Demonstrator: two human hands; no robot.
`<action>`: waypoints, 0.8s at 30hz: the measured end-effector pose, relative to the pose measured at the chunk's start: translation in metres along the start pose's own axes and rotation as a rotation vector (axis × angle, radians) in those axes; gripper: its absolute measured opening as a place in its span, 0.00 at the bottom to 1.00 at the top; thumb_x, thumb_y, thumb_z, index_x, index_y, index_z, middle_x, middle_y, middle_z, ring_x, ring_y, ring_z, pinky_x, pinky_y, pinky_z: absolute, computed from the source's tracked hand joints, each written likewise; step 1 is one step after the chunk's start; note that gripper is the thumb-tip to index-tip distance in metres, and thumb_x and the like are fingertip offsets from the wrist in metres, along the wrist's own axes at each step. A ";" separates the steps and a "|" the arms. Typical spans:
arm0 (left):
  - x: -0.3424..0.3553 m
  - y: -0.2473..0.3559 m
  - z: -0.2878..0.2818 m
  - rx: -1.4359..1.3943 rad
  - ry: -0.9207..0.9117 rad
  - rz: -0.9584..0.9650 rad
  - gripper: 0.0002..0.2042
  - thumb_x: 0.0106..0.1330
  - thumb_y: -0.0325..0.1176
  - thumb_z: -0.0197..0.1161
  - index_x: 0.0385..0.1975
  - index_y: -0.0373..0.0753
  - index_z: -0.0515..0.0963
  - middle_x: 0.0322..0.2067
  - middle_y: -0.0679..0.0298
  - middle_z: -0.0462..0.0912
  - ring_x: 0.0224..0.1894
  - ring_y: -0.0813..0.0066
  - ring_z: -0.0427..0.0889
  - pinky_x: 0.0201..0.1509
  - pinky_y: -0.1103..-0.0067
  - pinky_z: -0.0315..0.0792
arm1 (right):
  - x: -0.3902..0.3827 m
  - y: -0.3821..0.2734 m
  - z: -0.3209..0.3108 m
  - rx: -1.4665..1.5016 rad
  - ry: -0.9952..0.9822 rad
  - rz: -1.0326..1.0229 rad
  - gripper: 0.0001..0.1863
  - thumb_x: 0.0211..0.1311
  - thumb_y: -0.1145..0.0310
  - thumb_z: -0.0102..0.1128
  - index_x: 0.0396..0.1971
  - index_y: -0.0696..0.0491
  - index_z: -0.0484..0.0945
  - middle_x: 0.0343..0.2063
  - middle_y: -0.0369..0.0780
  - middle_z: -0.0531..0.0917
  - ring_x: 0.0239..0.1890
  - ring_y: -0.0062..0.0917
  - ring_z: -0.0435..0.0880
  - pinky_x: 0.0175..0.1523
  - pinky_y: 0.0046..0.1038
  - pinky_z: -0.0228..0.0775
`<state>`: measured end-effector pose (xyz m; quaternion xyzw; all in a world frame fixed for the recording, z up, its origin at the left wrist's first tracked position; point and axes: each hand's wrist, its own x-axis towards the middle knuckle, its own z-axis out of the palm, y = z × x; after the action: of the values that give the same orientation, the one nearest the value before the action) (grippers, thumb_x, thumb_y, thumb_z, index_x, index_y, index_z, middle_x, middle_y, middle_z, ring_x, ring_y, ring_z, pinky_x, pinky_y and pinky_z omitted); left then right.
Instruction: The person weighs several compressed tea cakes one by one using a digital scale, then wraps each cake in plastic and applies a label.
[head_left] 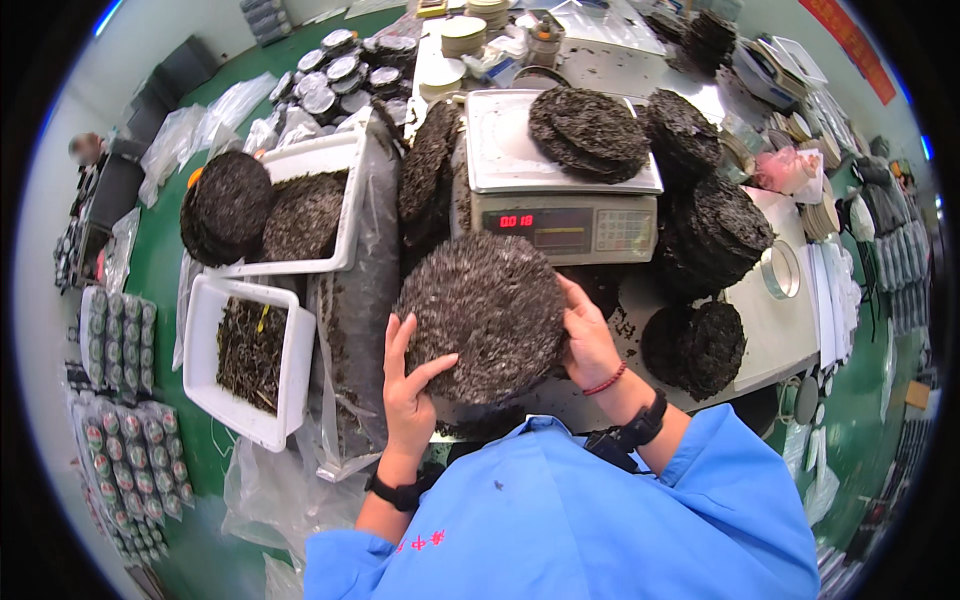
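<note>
A round, dark dried seaweed cake (485, 325) is held in front of my chest, its flat face up and slightly blurred. My right hand (592, 345) grips its right edge, thumb on top. At the lower left edge, my left hand (408, 385) supports it with fingers spread, one lying across the face. Just beyond stands a white weighing scale (495, 150) with a lit red display. Several stacked seaweed cakes (588, 135) rest on its platform. More stacks (712, 235) crowd the scale's right side, and a smaller pile (693, 348) lies nearer my right arm.
Left of me, a white tray (345, 200) carries more cakes, and a white bin (295, 375) holds loose dark scraps. Clear plastic sheeting (365, 330) hangs at the table edge. A metal ring (780, 270) lies to the right. Bagged round packs (135, 460) stand along the left wall.
</note>
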<state>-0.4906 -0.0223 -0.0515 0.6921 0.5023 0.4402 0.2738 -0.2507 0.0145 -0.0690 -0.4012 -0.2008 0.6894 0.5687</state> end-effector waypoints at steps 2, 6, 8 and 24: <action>-0.012 -0.008 -0.007 -0.125 0.067 -0.054 0.24 0.51 0.17 0.48 0.49 0.35 0.80 0.69 0.54 0.60 0.74 0.57 0.52 0.75 0.65 0.46 | 0.000 -0.005 -0.002 -0.018 0.007 0.024 0.25 0.69 0.79 0.44 0.66 0.56 0.62 0.59 0.41 0.74 0.59 0.26 0.75 0.64 0.30 0.68; 0.001 -0.007 -0.001 -1.010 0.317 -0.572 0.27 0.71 0.32 0.53 0.68 0.33 0.58 0.65 0.57 0.64 0.68 0.65 0.62 0.72 0.65 0.54 | 0.015 0.003 -0.006 -0.094 -0.061 -0.050 0.27 0.66 0.81 0.43 0.66 0.56 0.63 0.59 0.41 0.74 0.60 0.24 0.72 0.66 0.28 0.63; 0.003 -0.026 -0.003 -1.127 0.174 -0.734 0.26 0.69 0.27 0.55 0.67 0.35 0.59 0.61 0.58 0.70 0.61 0.65 0.70 0.67 0.67 0.64 | 0.044 -0.004 0.012 -0.380 -0.270 -0.156 0.27 0.66 0.76 0.50 0.65 0.57 0.63 0.60 0.41 0.73 0.62 0.26 0.70 0.67 0.28 0.61; 0.208 0.025 0.116 0.449 -0.112 0.368 0.33 0.55 0.22 0.65 0.64 0.39 0.63 0.66 0.57 0.63 0.72 0.57 0.54 0.73 0.63 0.51 | -0.028 -0.091 -0.121 -1.952 0.119 -1.183 0.23 0.60 0.66 0.50 0.56 0.38 0.76 0.54 0.39 0.77 0.59 0.33 0.73 0.64 0.42 0.63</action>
<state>-0.3540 0.1714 -0.0155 0.8380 0.4374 0.3212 0.0567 -0.0986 -0.0082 -0.0650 -0.5466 -0.7809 -0.1568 0.2584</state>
